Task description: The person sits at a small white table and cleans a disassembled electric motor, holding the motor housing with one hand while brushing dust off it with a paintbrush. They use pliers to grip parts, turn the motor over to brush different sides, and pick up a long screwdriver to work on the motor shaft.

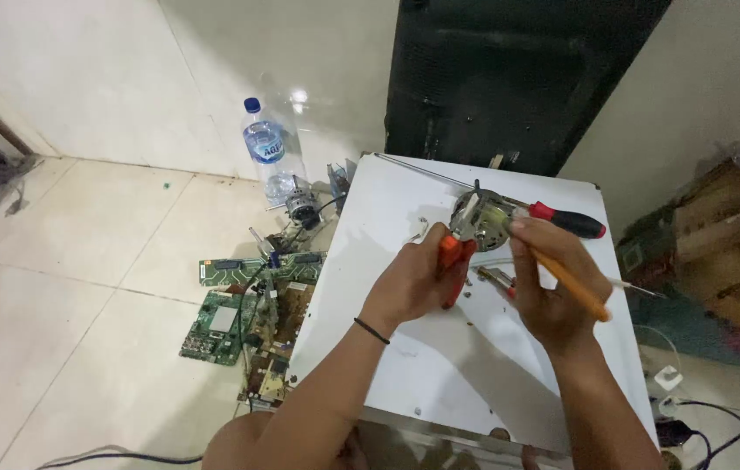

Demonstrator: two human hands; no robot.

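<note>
We are working over a white surface (439, 365). At its twelve o'clock edge, our left hand (418, 278) is clamping its fingers on orange-handled pliers (455, 252), which are biting a round metal part (485, 222). At three o'clock from them, our right hand (552, 287) is steadying that part, fingers closed round an orange-handled screwdriver (574, 285).

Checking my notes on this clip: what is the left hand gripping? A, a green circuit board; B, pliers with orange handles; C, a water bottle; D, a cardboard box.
B: the left hand is closed around orange-handled pliers that bite on the small round motor.
</note>
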